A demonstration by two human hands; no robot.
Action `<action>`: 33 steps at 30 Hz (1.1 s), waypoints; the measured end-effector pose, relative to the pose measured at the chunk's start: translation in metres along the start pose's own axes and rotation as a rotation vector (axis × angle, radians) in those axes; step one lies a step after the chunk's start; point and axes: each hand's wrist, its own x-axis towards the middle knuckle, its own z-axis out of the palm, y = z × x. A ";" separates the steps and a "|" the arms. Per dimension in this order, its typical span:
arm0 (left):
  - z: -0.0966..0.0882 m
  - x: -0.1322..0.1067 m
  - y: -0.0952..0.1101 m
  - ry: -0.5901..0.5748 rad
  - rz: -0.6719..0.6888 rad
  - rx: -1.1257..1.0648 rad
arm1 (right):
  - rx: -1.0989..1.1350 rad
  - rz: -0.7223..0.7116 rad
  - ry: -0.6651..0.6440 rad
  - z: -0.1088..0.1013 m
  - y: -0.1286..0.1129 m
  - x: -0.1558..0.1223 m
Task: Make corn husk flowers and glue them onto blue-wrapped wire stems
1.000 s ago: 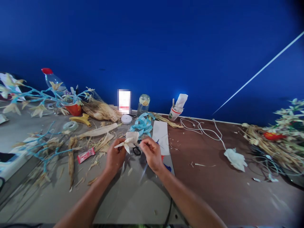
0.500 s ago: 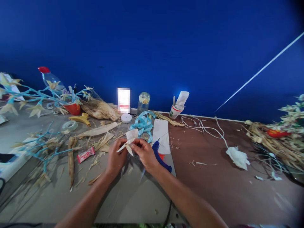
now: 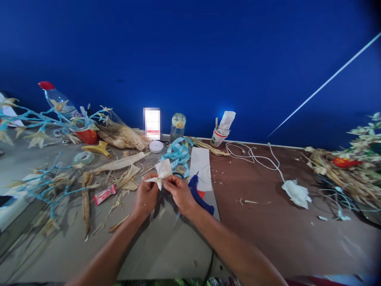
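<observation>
Between my two hands is a pale dried-husk flower (image 3: 159, 181) with pointed petals and a broad squarish piece standing up at its back. My left hand (image 3: 147, 195) pinches it from the left, fingers curled. From the right, the thumb and fingertips of my right hand (image 3: 180, 193) close on its lower edge. A blue hot glue gun (image 3: 196, 195) lies just right of my right hand, its nozzle pointing up toward a white sheet of paper (image 3: 201, 165). Behind the flower is a heap of light-blue ribbon (image 3: 177, 154).
Blue-stemmed husk flowers (image 3: 53, 186) and loose husk strips (image 3: 126, 163) spread over the left side. A glass jar (image 3: 177, 126), a tape roll (image 3: 156, 146) and a paper cup (image 3: 219, 137) stand along the wall. White cables (image 3: 253, 159) and a dried bundle (image 3: 342, 174) lie right.
The flower has turned in my fingers, so its broad back piece now leans left and its petals sit differently. Both hands keep their grip. The whole view has shifted slightly.
</observation>
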 end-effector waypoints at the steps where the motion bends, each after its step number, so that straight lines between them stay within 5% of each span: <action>1: 0.000 0.000 0.000 0.002 -0.002 -0.003 | -0.002 0.002 -0.003 0.000 0.000 0.000; 10: -0.001 0.002 0.005 0.015 -0.023 -0.032 | 0.065 0.034 -0.014 -0.004 0.000 0.000; 16: -0.003 0.004 0.012 0.044 0.001 0.015 | 0.005 -0.365 0.295 -0.025 -0.013 0.006; 20: -0.005 0.002 0.004 -0.021 0.054 0.133 | -0.276 -0.502 0.132 -0.021 -0.024 -0.001; 24: -0.006 -0.001 -0.002 -0.037 0.097 0.242 | -0.530 -0.514 0.139 -0.011 -0.025 -0.006; 33: -0.007 -0.002 -0.006 -0.099 0.137 0.276 | -0.447 -0.414 0.111 -0.016 -0.011 0.007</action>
